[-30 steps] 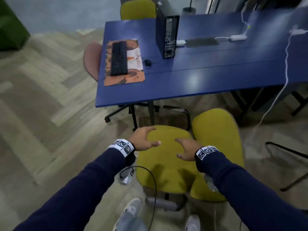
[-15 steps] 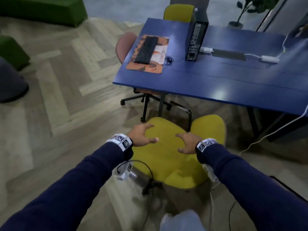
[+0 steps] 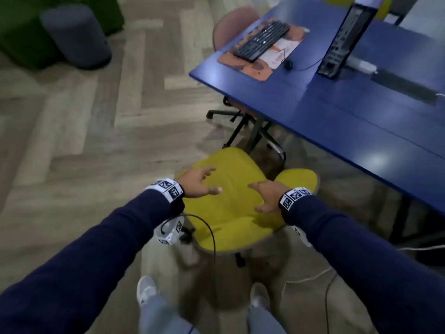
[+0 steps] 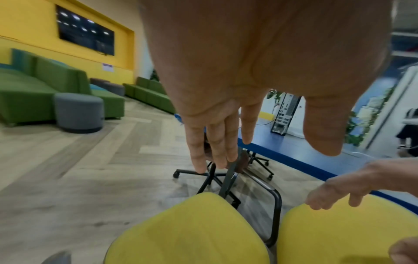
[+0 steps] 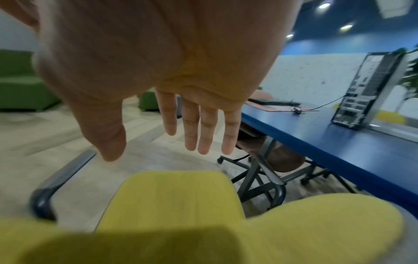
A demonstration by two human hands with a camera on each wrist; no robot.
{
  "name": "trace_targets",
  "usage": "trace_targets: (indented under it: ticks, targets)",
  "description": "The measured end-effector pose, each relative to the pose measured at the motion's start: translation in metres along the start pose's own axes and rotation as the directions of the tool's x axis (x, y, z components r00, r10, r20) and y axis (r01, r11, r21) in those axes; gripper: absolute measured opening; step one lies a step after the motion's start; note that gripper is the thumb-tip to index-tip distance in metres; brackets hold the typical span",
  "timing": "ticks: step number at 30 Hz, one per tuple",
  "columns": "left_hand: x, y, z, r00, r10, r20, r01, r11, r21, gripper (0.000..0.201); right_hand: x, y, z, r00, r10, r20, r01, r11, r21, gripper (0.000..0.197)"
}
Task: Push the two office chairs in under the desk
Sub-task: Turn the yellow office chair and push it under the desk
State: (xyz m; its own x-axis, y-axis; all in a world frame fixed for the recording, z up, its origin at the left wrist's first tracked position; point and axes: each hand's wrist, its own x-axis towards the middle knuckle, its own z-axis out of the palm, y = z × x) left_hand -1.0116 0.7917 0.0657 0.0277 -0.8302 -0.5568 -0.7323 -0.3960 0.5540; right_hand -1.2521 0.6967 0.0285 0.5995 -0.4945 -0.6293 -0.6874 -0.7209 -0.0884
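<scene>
A yellow office chair (image 3: 231, 213) stands on the floor just off the corner of the blue desk (image 3: 337, 116). My left hand (image 3: 209, 180) and right hand (image 3: 257, 197) hover over its yellow cushions, fingers spread, holding nothing. In the left wrist view my left hand (image 4: 269, 142) has straight fingers above the cushion (image 4: 192, 232). My right hand (image 5: 158, 148) is likewise flat above the chair (image 5: 176, 196). Whether either hand touches the fabric I cannot tell. A pink office chair (image 3: 231, 27) sits at the desk's far end, its seat under the top.
On the desk lie a keyboard (image 3: 262, 41) on a mat, a mouse (image 3: 288, 64) and a computer tower (image 3: 344, 39). A grey pouf (image 3: 77, 34) and green sofa (image 3: 14, 32) stand far left. Cables (image 3: 308, 278) trail on the floor by my feet.
The head view has swung left and down, so the desk now runs off to the right. Both hands stay spread over the yellow chair, a little further apart.
</scene>
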Motion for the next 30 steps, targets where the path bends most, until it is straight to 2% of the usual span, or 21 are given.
trace_targets:
  ticks: [5,8,12,16,19,23,27,30]
  targets:
    - [-0.024,0.014,0.047,0.995,-0.099,0.001,0.099,0.988,-0.116,0.094,-0.013,0.024,0.019,0.991,-0.117,0.071,0.119,0.993,-0.028,0.085]
    - [-0.029,0.016,0.071,0.989,-0.144,0.014,0.144,0.979,-0.147,0.094,-0.013,0.032,0.029,0.985,-0.126,0.12,0.125,0.992,0.022,0.092]
    - [-0.026,0.013,0.092,0.986,-0.158,0.046,0.163,0.972,-0.172,0.096,-0.009,0.042,0.042,0.982,-0.106,0.155,0.102,0.994,0.033,0.113]
    - [-0.02,0.009,0.106,0.986,-0.161,0.051,0.168,0.962,-0.214,0.094,-0.002,0.046,0.051,0.981,-0.114,0.156,0.118,0.993,-0.012,0.117]
    - [-0.019,0.013,0.122,0.979,-0.175,0.11,0.192,0.967,-0.17,0.093,-0.003,0.047,0.052,0.974,-0.129,0.184,0.137,0.99,-0.031,0.116]
    - [-0.019,0.024,0.152,0.953,-0.193,0.232,0.2,0.98,-0.007,0.097,-0.007,0.061,0.049,0.934,-0.258,0.249,0.293,0.949,-0.118,0.127]
    - [-0.011,0.035,0.176,0.955,-0.217,0.201,0.217,0.976,0.019,0.105,0.002,0.078,0.057,0.907,-0.333,0.257,0.393,0.887,-0.24,0.115]
    - [-0.006,0.047,0.188,0.956,-0.242,0.165,0.242,0.97,0.021,0.108,0.005,0.09,0.067,0.91,-0.365,0.199,0.411,0.861,-0.299,0.099]
